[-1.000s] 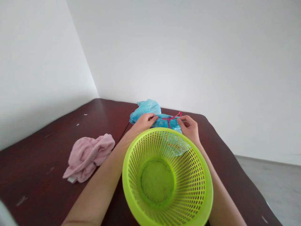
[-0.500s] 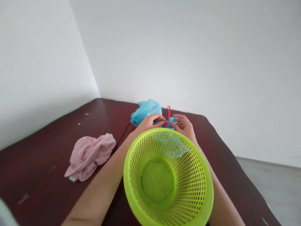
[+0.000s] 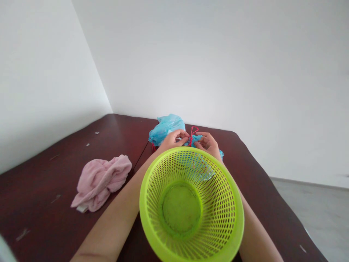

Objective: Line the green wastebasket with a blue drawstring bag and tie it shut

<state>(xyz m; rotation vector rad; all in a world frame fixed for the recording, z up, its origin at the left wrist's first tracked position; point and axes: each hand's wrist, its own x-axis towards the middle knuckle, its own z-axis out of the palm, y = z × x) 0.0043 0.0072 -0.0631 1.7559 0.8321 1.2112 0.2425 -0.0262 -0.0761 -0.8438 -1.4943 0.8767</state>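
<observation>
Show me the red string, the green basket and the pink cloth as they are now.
Red string (image 3: 191,138): head view, on its upright strand between the hands.
Green basket (image 3: 181,209): head view, on its bare inner base.
Pink cloth (image 3: 102,181): head view, mid-bundle on its crumpled folds.

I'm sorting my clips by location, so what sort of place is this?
Probably a room in a home, though nothing settles that: a dark reddish table stands beside white walls, and the green basket and pink cloth look like household things.
</observation>
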